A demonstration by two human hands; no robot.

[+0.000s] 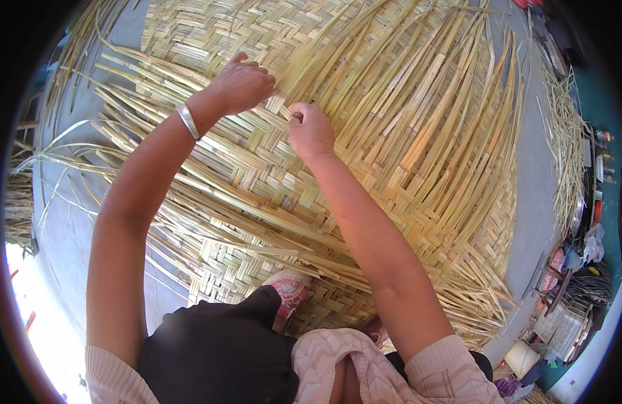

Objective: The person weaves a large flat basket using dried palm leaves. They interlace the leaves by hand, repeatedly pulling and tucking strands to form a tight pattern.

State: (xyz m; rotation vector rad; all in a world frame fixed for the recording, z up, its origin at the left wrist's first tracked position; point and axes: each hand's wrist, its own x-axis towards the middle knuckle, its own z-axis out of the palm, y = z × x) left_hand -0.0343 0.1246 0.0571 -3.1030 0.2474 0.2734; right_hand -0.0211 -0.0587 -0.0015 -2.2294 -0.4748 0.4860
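A large woven mat [257,161] of split cane or reed strips spreads beneath both hands, its zigzag weave showing between loose ends. Over its middle, my left hand [242,84] has its fingers curled; what they grip, if anything, is hidden. My right hand [313,133], just to the right and nearer, is closed in a pinch at the end of a pale strip [278,104] lying between the hands. Long unwoven strips [418,101] fan out to the far right of my right hand. More loose strips [146,71] run out to the left, past my left forearm.
A patterned pink shoe [290,289] rests on the mat's near part. Grey floor [72,195] borders the mat. Loose straw [562,145] lies along the right side, beside a wire rack [565,326], coiled dark cable [590,284] and a pale bucket [521,359].
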